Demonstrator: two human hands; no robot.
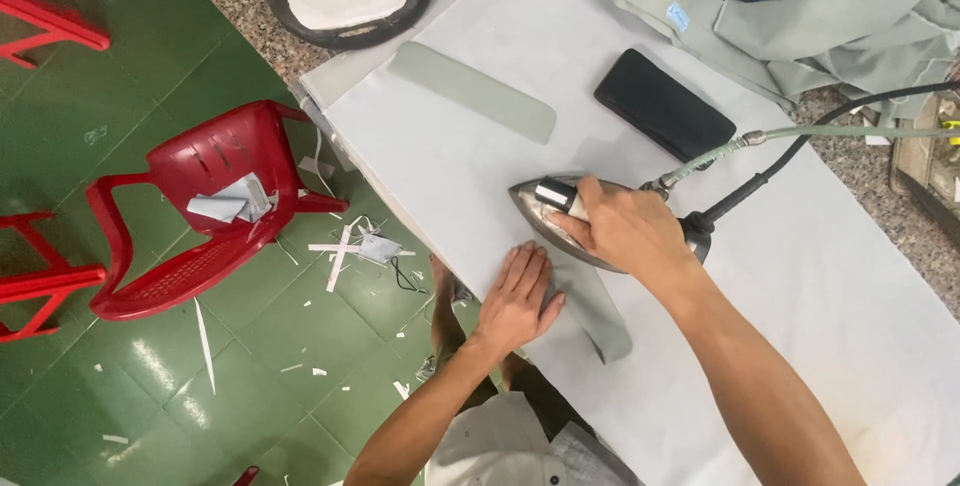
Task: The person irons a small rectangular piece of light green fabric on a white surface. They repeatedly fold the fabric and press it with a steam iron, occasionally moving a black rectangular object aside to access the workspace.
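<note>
My right hand (pixel 625 228) grips the handle of a metal steam iron (pixel 545 208), which rests on a grey-green fabric strip (pixel 600 316) on the white padded table (pixel 800 266). My left hand (pixel 518 296) lies flat, fingers spread, pressing the strip's near end beside the iron. A black cord (pixel 780 161) and a greenish hose (pixel 850 133) run from the iron's back off to the right.
A second grey-green strip (pixel 472 91) and a black pad (pixel 663 106) lie farther up the table. Grey-green garments (pixel 830 16) are piled at the top right. A red plastic chair (pixel 205 206) with cloth scraps stands on the green floor to the left.
</note>
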